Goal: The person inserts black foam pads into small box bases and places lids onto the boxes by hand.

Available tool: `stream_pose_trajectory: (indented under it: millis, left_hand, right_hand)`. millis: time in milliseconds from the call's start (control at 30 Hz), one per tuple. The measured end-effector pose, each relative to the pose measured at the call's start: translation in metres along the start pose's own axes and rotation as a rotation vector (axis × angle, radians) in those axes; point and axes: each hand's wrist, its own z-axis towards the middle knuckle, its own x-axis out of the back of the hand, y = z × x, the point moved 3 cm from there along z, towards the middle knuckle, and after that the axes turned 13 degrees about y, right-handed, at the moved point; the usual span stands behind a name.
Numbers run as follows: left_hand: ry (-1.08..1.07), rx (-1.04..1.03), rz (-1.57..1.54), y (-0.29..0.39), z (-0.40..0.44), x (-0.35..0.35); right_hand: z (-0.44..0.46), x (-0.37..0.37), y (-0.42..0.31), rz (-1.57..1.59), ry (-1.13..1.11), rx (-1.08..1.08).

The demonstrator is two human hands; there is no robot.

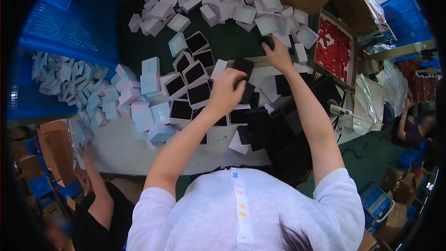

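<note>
- While the left hand (226,92) curls over a black piece (244,66), I can't tell if it grips or just touches.
- Right hand (278,56), reaching farther forward, pinches a dark piece (266,41) between thumb and fingers.
- Just left of the left hand: black-lined boxes (198,91), open side up, clustered together; I count these as done.
- Between the forearms: loose black pile (283,128), heaped at the near table edge; I'd log it as left over.
- Far side: pale boxes (267,24) heaped, several visibly hollow, so I judge it only partway.
- Left: bluish-white boxes (150,77) spread toward a blue crate (69,23).
- Right: tray of red strips (331,49), apart from both hands.
- Outer left: another person's arm (100,195) near the table.
</note>
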Motion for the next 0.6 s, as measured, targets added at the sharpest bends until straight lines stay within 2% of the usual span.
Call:
stream_pose_trajectory:
  millis: [33, 67, 133, 167, 200, 233, 300, 333, 400, 433, 467, 500, 533, 600]
  left_hand:
    - [-0.081, -0.001, -0.006, -0.007, -0.001, -0.029]
    - [-0.125, -0.081, 0.129, -0.010, -0.002, -0.059]
    - [-0.323, -0.153, 0.644, -0.025, 0.001, -0.114]
    - [-0.401, -0.212, 0.765, -0.038, 0.002, -0.129]
    - [-0.479, -0.270, 0.887, -0.051, 0.004, -0.141]
    - [-0.464, -0.271, 0.882, -0.060, 0.010, -0.147]
    - [-0.253, -0.247, 0.720, -0.077, 0.012, -0.143]
    - [-0.283, -0.195, 0.652, -0.070, 0.022, -0.125]
    - [-0.087, -0.129, 0.378, -0.055, 0.034, -0.088]
    - [-0.101, -0.133, 0.382, -0.043, 0.036, -0.077]
    - [-0.019, 0.000, 0.287, -0.033, 0.038, -0.064]
    - [0.066, 0.133, 0.192, -0.027, 0.038, -0.055]
    - [0.066, 0.124, 0.197, -0.023, 0.037, -0.053]
    - [-0.018, 0.204, -0.091, -0.018, 0.032, -0.052]
  right_hand:
    - [0.006, 0.012, -0.001, 0.012, 0.054, -0.040]
    - [0.004, 0.019, -0.007, 0.002, 0.053, -0.037]
    - [-0.010, 0.040, -0.030, 0.071, 0.267, 0.031]
    - [-0.018, 0.048, -0.041, 0.187, 0.287, -0.063]
    - [-0.020, 0.052, -0.035, 0.223, 0.331, 0.001]
    - [-0.023, 0.059, -0.024, 0.258, 0.298, -0.050]
    - [-0.038, 0.077, -0.009, 0.359, 0.304, -0.144]
    - [-0.046, 0.087, -0.012, 0.428, 0.353, -0.183]
    - [-0.064, 0.091, -0.029, 0.416, 0.368, -0.256]
    - [-0.069, 0.082, -0.028, 0.485, 0.327, -0.266]
    - [-0.071, 0.072, -0.030, 0.555, 0.285, -0.267]
    - [-0.074, 0.061, -0.040, 0.444, 0.294, -0.128]
    - [-0.076, 0.053, -0.057, 0.364, 0.305, -0.009]
    - [-0.078, 0.030, -0.060, 0.441, 0.201, -0.094]
